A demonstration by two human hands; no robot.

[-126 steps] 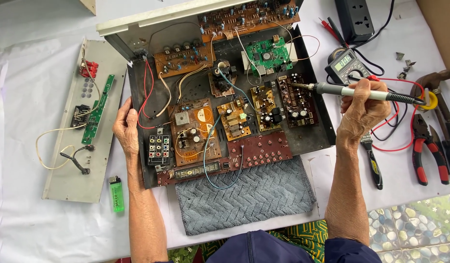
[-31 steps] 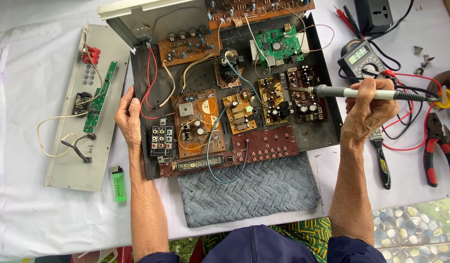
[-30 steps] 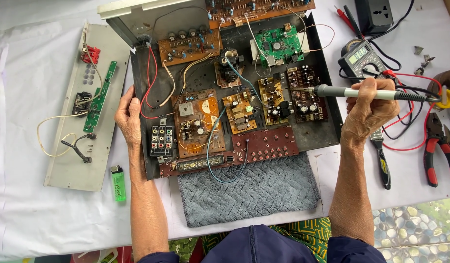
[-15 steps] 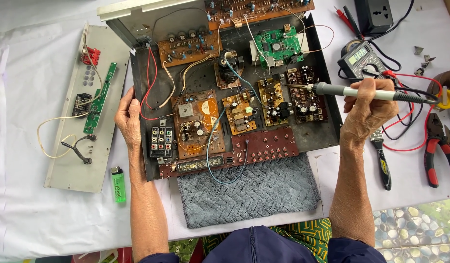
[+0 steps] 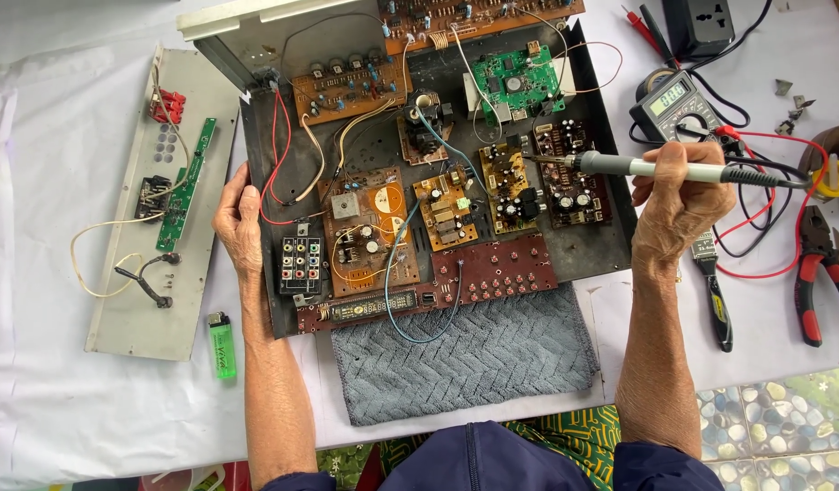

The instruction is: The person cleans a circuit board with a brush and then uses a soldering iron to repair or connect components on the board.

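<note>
Soldering iron (image 5: 656,167) sits pinched shut in our right hand (image 5: 679,205) at right of frame, tip at a brown circuit board (image 5: 509,186) mid-chassis, while our left hand (image 5: 239,223) lies open on the chassis (image 5: 260,182) edge, so we judge soldering underway, needing steadiness.

The multimeter (image 5: 679,107) sits at the upper right of the frame; its small rectangular screen (image 5: 671,94) is pale grey-green with dark digits. A long, narrow dark display strip (image 5: 372,307) lies along the lower edge of the chassis, centre left of the frame. The green lighter (image 5: 221,334), lower left of the frame, carries a label with dark print on its body.
</note>
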